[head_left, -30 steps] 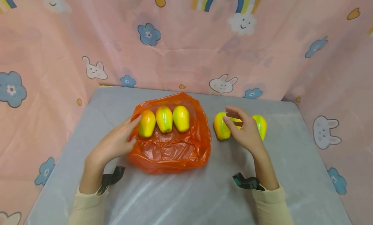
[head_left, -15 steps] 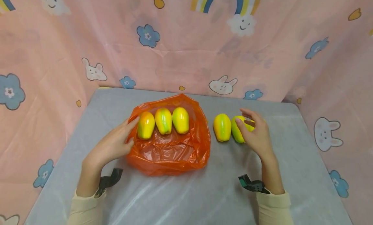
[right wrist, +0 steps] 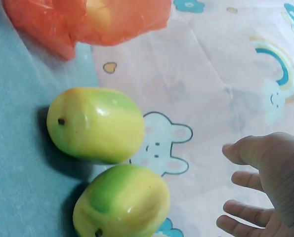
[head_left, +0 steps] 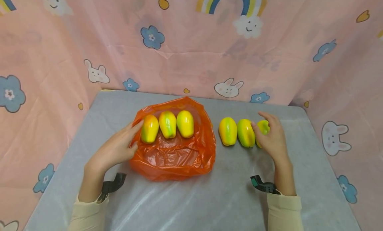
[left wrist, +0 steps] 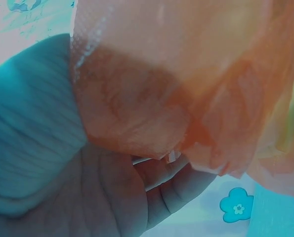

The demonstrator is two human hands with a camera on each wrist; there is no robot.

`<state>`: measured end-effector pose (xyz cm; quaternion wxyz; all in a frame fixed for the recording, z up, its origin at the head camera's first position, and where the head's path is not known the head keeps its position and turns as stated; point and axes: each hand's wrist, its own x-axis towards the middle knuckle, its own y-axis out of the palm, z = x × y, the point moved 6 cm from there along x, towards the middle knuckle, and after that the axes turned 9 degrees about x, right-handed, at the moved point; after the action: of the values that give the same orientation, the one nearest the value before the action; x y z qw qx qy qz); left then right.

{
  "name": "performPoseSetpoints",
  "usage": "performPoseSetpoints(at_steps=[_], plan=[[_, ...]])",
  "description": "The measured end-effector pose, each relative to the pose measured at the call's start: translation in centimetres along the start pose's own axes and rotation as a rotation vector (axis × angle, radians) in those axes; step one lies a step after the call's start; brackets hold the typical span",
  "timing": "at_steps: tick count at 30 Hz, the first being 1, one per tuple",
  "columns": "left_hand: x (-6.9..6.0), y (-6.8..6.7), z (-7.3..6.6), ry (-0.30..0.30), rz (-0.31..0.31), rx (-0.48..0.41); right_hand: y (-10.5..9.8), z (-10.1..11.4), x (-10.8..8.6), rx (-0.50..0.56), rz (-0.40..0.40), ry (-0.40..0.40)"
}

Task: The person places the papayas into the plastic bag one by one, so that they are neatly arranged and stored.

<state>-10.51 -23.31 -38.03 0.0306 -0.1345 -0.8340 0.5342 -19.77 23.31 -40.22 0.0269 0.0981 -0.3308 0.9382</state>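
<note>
An orange-red plastic bag (head_left: 179, 156) lies spread with its mouth facing up. Three glossy yellow-green fruits, like mangoes or small papayas, sit in a row on it: left fruit (head_left: 150, 128), middle fruit (head_left: 167, 124), right fruit (head_left: 185, 123). My left hand (head_left: 115, 146) grips the bag's left edge; in the left wrist view the film (left wrist: 137, 108) covers most of its fingers. Farther right stand three similar fruits: near fruit (head_left: 228, 131), second fruit (head_left: 246, 133), third fruit (head_left: 263, 127). Over the third hovers my right hand (head_left: 273, 137), thumb and fingers spread, partly hiding it.
A grey-covered table (head_left: 191, 204) bears everything. Pink patterned cloth (head_left: 185, 51) rises behind its back edge and along both sides. Each wrist wears a black camera mount, the left mount (head_left: 113, 184) and the right mount (head_left: 264, 185).
My right hand has moved right along the row, from over the second fruit to the third, uncovering the second. My left hand, the bag and the fruits stay in place.
</note>
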Motion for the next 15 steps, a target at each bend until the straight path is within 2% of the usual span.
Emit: performPoseSetpoints(at_steps=[8,15], plan=[[0.1,0.2,0.1,-0.003,0.004,0.011,-0.6,-1.8,0.1,-0.005,0.000,-0.013],[0.2,0.3,-0.1,0.003,0.006,0.015,-0.6,-3.6,0.2,-0.033,0.020,0.039]])
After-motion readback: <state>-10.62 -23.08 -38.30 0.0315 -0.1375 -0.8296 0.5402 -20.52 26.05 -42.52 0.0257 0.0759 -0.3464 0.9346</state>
